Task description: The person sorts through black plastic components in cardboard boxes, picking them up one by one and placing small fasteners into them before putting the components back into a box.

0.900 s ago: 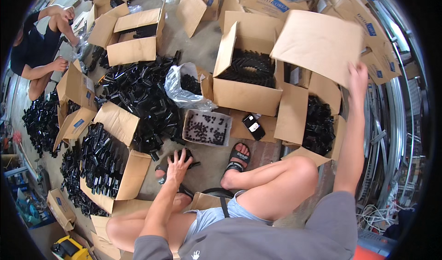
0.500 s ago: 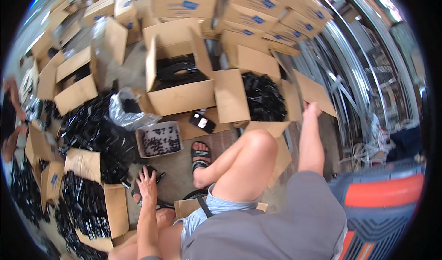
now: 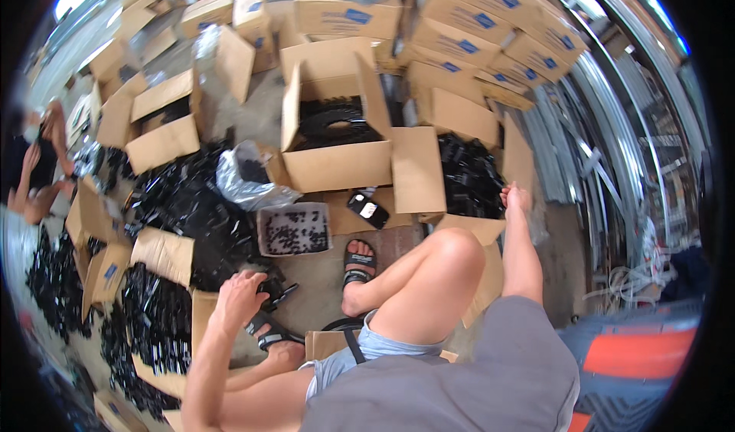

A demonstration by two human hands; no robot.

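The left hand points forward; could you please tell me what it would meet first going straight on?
The left hand would probably meet the loose black parts just ahead, though depth is unclear and it might pass above them.

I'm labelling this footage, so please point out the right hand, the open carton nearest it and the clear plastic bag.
Right hand [image 3: 517, 197]: head view, middle of the hand.
Open carton [image 3: 419, 170]: head view, its left flap.
Clear plastic bag [image 3: 251, 193]: head view, its crumpled lower part.
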